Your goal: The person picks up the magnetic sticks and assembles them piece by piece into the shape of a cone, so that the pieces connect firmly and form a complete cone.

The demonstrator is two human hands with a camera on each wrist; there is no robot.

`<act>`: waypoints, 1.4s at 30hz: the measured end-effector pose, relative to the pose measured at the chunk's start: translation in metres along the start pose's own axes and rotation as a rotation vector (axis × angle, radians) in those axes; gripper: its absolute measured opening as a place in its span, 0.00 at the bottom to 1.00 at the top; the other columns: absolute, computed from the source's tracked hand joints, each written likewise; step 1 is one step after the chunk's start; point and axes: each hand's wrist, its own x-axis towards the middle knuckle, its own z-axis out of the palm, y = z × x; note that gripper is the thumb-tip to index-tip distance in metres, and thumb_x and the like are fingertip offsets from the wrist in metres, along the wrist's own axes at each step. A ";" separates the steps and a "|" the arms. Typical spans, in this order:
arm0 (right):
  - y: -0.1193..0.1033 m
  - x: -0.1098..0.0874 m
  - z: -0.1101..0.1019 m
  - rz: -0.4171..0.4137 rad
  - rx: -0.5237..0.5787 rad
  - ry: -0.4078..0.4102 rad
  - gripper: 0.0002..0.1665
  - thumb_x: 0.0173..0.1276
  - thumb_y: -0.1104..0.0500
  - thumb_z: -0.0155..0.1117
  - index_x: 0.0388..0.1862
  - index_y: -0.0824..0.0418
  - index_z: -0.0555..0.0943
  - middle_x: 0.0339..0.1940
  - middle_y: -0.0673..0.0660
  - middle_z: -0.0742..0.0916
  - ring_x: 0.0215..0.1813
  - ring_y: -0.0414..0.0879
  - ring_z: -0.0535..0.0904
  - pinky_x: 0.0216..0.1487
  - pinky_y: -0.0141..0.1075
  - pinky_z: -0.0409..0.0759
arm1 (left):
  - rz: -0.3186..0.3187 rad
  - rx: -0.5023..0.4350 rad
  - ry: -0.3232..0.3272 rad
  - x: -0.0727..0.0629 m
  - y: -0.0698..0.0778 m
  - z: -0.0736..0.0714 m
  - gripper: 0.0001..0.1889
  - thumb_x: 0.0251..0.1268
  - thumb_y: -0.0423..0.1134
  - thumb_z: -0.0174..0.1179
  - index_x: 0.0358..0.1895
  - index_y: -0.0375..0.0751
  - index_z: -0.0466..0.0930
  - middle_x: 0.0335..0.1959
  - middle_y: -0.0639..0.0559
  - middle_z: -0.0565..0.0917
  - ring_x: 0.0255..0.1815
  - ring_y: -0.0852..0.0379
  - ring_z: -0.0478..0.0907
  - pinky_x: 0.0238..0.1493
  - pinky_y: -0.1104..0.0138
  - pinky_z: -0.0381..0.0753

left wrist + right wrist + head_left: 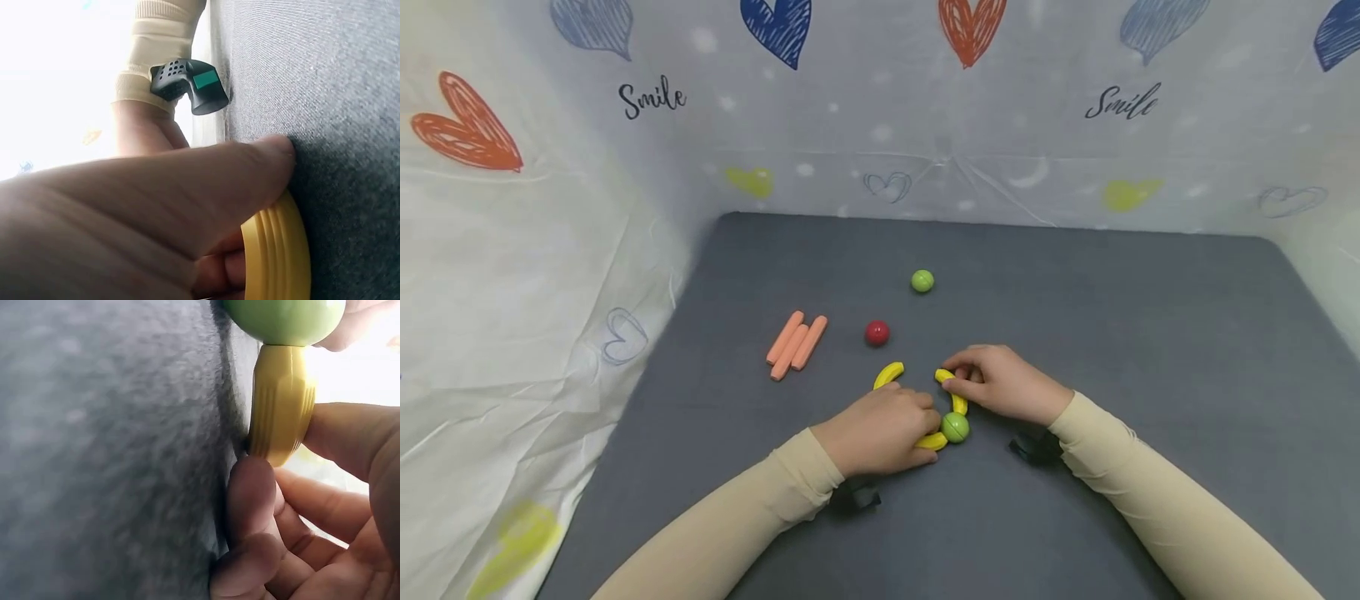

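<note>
My left hand [883, 429] grips a small yellow toy banana [933, 442] low on the grey table, its thumb along the near side. Thumb and fingers of my right hand [1003, 383] pinch another yellow toy banana [959, 403]. A green ball [955, 427] sits between the two bananas, at their ends. In the right wrist view the green ball [287, 319] meets the end of the right banana [281, 403]. Just beyond my left hand lies a further yellow banana [889, 374], partly hidden by the fingers.
A red ball [877, 333] and a second green ball [922, 281] stand farther back on the grey table [1112, 317]. Several salmon-coloured sausage-shaped sticks [797, 343] lie together at left. A printed cloth [835, 117] hangs behind the table.
</note>
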 end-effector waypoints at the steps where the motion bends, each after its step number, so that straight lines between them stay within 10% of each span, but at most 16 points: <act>1: 0.000 0.002 0.000 -0.008 -0.004 -0.002 0.16 0.76 0.55 0.69 0.56 0.61 0.88 0.36 0.46 0.86 0.32 0.38 0.78 0.37 0.35 0.79 | 0.001 -0.003 0.002 0.000 0.000 0.000 0.12 0.69 0.55 0.71 0.36 0.52 0.84 0.26 0.61 0.69 0.27 0.64 0.67 0.41 0.65 0.72; 13: -0.008 0.018 -0.007 -0.059 -0.034 -0.032 0.15 0.75 0.56 0.69 0.55 0.63 0.88 0.36 0.48 0.86 0.33 0.39 0.78 0.36 0.35 0.79 | 0.003 -0.018 0.008 -0.002 -0.002 -0.001 0.13 0.69 0.55 0.71 0.36 0.52 0.83 0.26 0.62 0.69 0.26 0.65 0.67 0.42 0.66 0.72; 31: -0.046 0.117 -0.011 -0.134 -0.209 -0.154 0.31 0.73 0.53 0.71 0.71 0.60 0.78 0.60 0.58 0.83 0.47 0.47 0.80 0.49 0.42 0.81 | 0.012 -0.009 0.023 -0.002 -0.001 0.000 0.13 0.69 0.56 0.70 0.35 0.53 0.84 0.26 0.62 0.69 0.25 0.65 0.66 0.41 0.65 0.72; 42: -0.028 0.108 -0.008 -0.109 -0.133 -0.187 0.21 0.74 0.51 0.71 0.62 0.58 0.85 0.53 0.54 0.87 0.42 0.45 0.80 0.47 0.40 0.81 | 0.018 -0.009 0.024 -0.003 -0.003 0.001 0.13 0.70 0.56 0.69 0.37 0.53 0.84 0.26 0.62 0.69 0.26 0.65 0.67 0.42 0.65 0.72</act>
